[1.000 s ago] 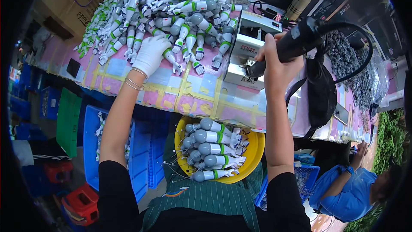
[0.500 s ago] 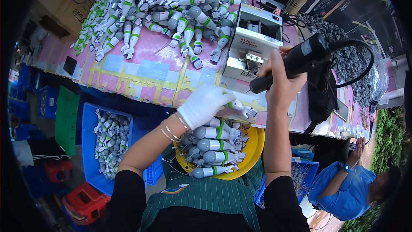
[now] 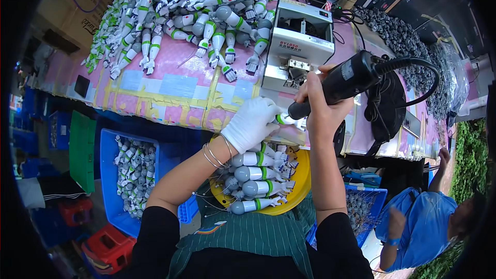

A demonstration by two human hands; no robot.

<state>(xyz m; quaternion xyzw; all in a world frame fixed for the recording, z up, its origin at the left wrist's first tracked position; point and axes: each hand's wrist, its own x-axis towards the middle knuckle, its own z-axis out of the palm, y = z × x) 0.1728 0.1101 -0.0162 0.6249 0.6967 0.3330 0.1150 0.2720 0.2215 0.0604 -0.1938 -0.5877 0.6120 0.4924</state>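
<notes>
My left hand (image 3: 252,125), in a white glove, pinches a white toy arm (image 3: 282,119) with a green band at the table's front edge. Most of that toy arm is hidden by the glove and the tool. Wrapped around a black corded electric screwdriver (image 3: 345,80) is my bare right hand (image 3: 326,104). The screwdriver's nose reaches down onto or just above the toy arm; the bit itself cannot be seen. Below my hands, a yellow basin (image 3: 303,182) on my lap holds several grey, white and green toy arms (image 3: 256,173).
Behind the screwdriver stands a white screw feeder (image 3: 299,46) with cables. A heap of toy arms (image 3: 206,10) covers the far left table. Dark grey parts (image 3: 398,36) pile up far right. Blue crates (image 3: 109,196) flank me, and a person (image 3: 426,222) in blue is at right.
The screwdriver has moved down and left to meet the toy arm. My left hand has turned and closed around the toy arm. The person at right has shifted their arms.
</notes>
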